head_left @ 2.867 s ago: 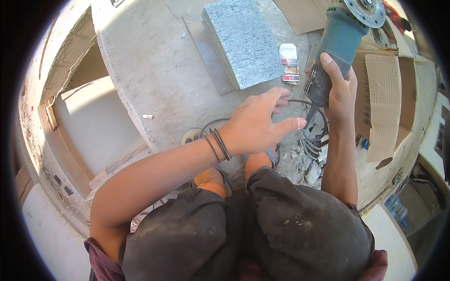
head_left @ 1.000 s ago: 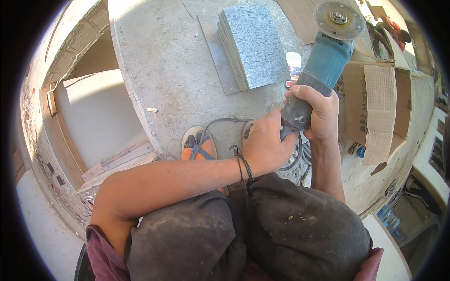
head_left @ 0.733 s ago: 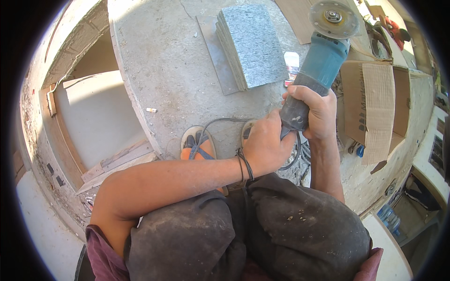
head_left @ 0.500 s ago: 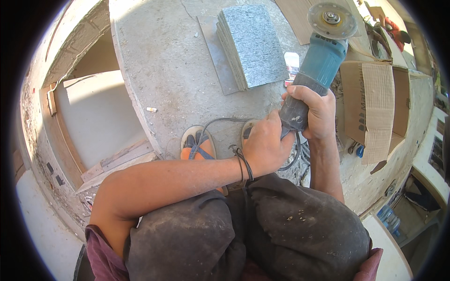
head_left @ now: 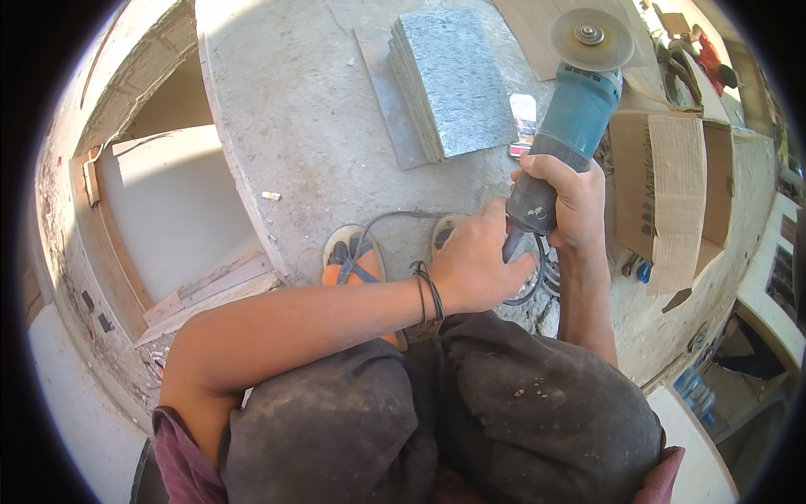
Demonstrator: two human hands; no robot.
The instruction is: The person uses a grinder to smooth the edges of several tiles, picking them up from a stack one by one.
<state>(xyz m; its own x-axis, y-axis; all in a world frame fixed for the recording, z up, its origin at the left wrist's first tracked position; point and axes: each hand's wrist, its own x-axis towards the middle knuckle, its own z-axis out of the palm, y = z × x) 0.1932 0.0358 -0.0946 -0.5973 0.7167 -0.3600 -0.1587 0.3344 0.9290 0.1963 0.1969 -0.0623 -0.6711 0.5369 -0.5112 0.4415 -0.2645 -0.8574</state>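
My right hand [head_left: 575, 197] is wrapped round the dark rear body of a blue angle grinder [head_left: 575, 113]. The grinder points away from me, tilted right, and its round disc [head_left: 592, 40] faces up, smeared as if spinning. My left hand [head_left: 478, 265], with dark bands on the wrist, is at the grinder's cord end. Its thumb and fingers are apart around the black cord sleeve [head_left: 512, 244], fingertips close to the rear housing; some of its fingers are hidden. Beyond my hands lies a stack of grey rectangular tiles [head_left: 453, 84] on a flat grey sheet [head_left: 382, 92].
An open cardboard box [head_left: 676, 189] stands at the right, near the grinder. A small red-and-white packet [head_left: 521, 126] lies beside the tiles. The black power cord [head_left: 403, 214] loops over my sandalled feet [head_left: 353, 256]. A recess [head_left: 185, 202] is at the left. Flat cardboard [head_left: 525, 29] lies at the back.
The disc's surface markings have smeared into an even blur. My left hand has eased back slightly from the grinder's rear, its thumb and fingers further apart. The grinder has barely shifted.
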